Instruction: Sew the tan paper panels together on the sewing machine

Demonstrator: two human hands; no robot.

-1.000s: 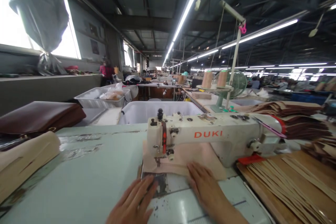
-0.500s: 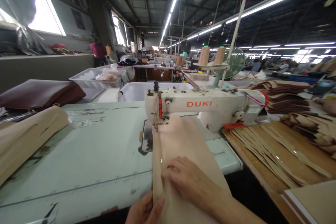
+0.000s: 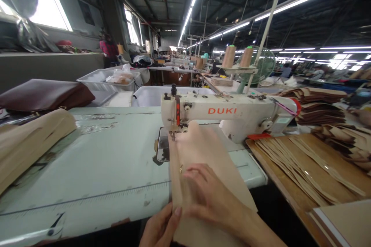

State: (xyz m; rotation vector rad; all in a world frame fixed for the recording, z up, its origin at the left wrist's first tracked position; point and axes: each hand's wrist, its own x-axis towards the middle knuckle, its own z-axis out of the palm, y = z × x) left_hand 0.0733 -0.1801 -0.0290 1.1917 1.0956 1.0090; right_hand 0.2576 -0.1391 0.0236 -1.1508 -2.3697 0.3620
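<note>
Pinched in the left hand (image 3: 160, 224) is the near left edge of a beige panel (image 3: 204, 148); the right hand (image 3: 216, 195) bends over it beside a small metal piece (image 3: 181, 169), too blurred to tell gripping from pressing. The panel's far left part lies under the presser foot (image 3: 173, 136) of the sewing machine (image 3: 203, 110), most of that edge on the near side, so the sewing looks barely begun.

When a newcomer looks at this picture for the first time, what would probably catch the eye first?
Probably the white sewing machine with its red DUKI lettering, in the middle on the pale green table. Next, perhaps, the beige panel that runs from it toward the viewer, with the left hand holding its left edge and the right hand over it. Behind the machine, two thread cones stand out.
</note>
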